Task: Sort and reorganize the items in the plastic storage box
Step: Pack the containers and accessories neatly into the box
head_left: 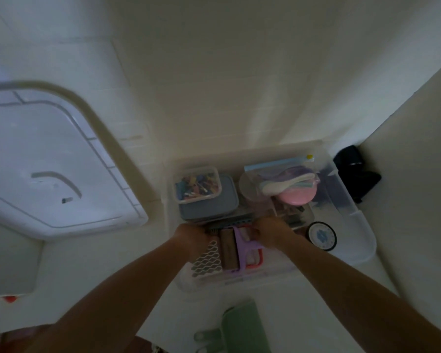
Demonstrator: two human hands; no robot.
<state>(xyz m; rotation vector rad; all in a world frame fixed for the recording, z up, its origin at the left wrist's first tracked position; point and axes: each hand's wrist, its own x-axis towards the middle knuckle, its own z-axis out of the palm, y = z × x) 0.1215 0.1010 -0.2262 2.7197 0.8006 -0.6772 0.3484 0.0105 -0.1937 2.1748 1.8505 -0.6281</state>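
Note:
The clear plastic storage box (364, 225) lies on the pale floor, right of centre. Both my hands reach into its near half. My left hand (191, 236) grips the left end of a grey comb-like strip (229, 221), beside a white lattice piece (205, 261). My right hand (271, 233) holds the strip's right end, over a purple and brown roller tool (233, 247) and a red item (257, 262). Further back sit a small clear tub of coloured clips (197, 187) on a grey lidded container (209, 206), a zip bag (280, 174) and a pink round case (297, 194).
The box's white lid (49, 169) lies on the floor at the left. A black object (357, 171) sits by the wall at the right. A black-rimmed round item (322, 235) lies in the box's right part. A green tool (242, 329) lies near the bottom edge.

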